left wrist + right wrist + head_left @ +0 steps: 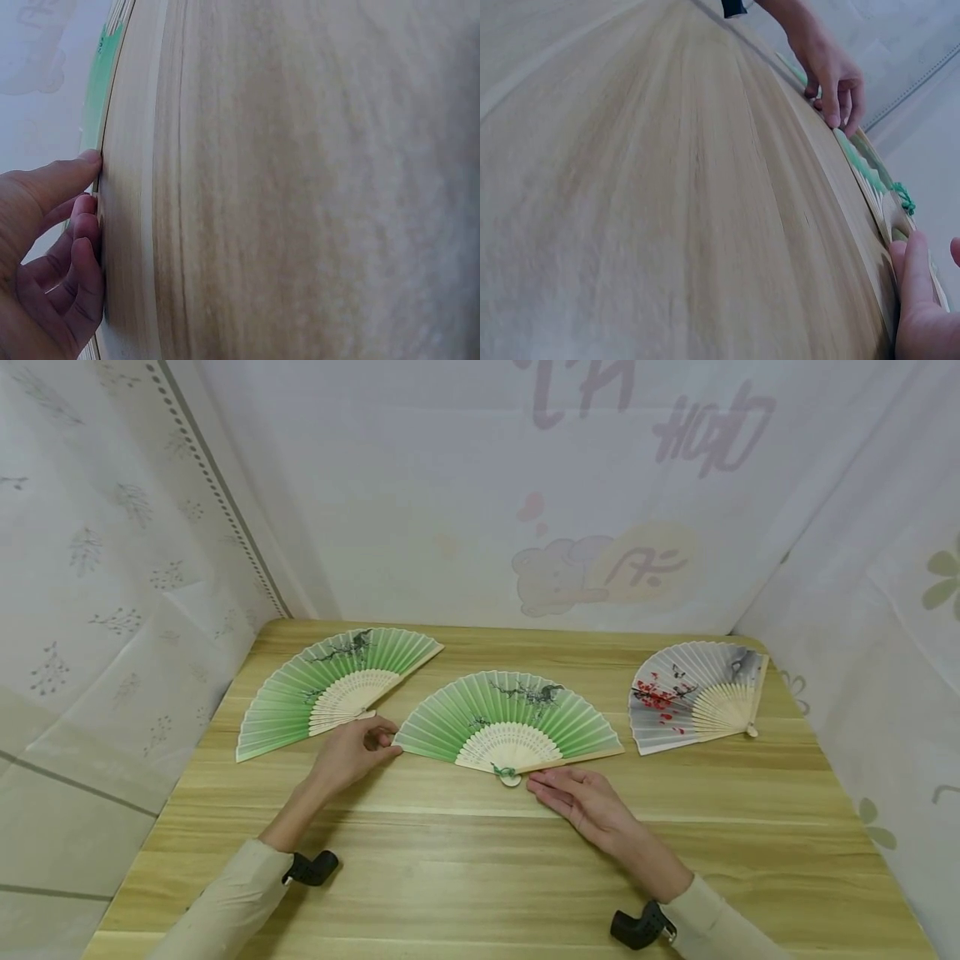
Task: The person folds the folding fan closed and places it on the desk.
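An unfolded green folding fan [435, 714] with a dark branch print lies in the middle of the table, its pale pivot end towards me. Thumb and fingers of my left hand [351, 753] pinch its left corner; in the left wrist view, the thumb [64, 180] presses the fan's edge while the other fingers curl below. At the lower right edge, close to the pivot and its green cord [504, 770], my right hand [592, 806] touches the fan with nearly straight fingers [913, 274]. The thumb stands apart from those fingers in the right wrist view.
A second green fan [277, 710] lies spread at the back left, just beyond my left hand. At the right is a spread grey-white fan [675, 681] with red blossoms. The wooden table [450, 877] meets a printed cloth backdrop [420, 527] at its back edge.
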{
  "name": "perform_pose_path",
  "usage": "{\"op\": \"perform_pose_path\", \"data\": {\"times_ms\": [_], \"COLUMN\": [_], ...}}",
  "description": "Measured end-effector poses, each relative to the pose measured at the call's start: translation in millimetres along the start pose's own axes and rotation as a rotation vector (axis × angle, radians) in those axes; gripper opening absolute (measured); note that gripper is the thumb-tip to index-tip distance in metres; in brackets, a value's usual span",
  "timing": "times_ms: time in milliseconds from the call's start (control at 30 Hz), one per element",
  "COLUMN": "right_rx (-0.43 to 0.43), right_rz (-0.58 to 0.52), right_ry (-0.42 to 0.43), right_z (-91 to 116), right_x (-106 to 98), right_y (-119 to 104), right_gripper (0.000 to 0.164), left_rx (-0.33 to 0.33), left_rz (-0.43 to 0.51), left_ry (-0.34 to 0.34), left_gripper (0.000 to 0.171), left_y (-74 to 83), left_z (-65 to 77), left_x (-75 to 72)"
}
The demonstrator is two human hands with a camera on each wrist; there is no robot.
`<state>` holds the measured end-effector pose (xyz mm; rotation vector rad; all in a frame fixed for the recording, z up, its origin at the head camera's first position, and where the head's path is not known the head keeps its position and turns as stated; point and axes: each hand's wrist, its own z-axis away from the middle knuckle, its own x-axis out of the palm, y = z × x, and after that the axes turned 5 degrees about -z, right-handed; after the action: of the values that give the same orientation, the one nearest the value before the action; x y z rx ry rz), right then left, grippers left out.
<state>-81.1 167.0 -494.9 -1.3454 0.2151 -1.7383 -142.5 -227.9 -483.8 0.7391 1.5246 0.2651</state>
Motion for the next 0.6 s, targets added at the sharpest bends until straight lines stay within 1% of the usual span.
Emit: {"op": "perform_pose_path", "data": {"times_ms": [233, 467, 600], "right_rx": [-0.025, -0.062, -0.074], "right_rz": [-0.032, -0.05, -0.066], "right_ry": [0.036, 0.047, 0.063], "right_z": [0.0, -1.1, -2.2], "right_x": [4.3, 9.7, 12.2], "right_y": [5.6, 7.7, 8.6], "right_gripper": [0.019, 0.02, 0.018], "left_rx": [-0.008, 0.0, 0.002], "left_rz": [0.004, -0.001, -0.002], "left_ry": [-0.006, -0.002, -0.002], "left_gripper": [0.025, 0.024, 0.024], "left_y": [-0.7, -0.6, -0.2], "left_z": [0.8, 1.1, 0.5], "left_x": [0.7, 1.2, 1.5]}}
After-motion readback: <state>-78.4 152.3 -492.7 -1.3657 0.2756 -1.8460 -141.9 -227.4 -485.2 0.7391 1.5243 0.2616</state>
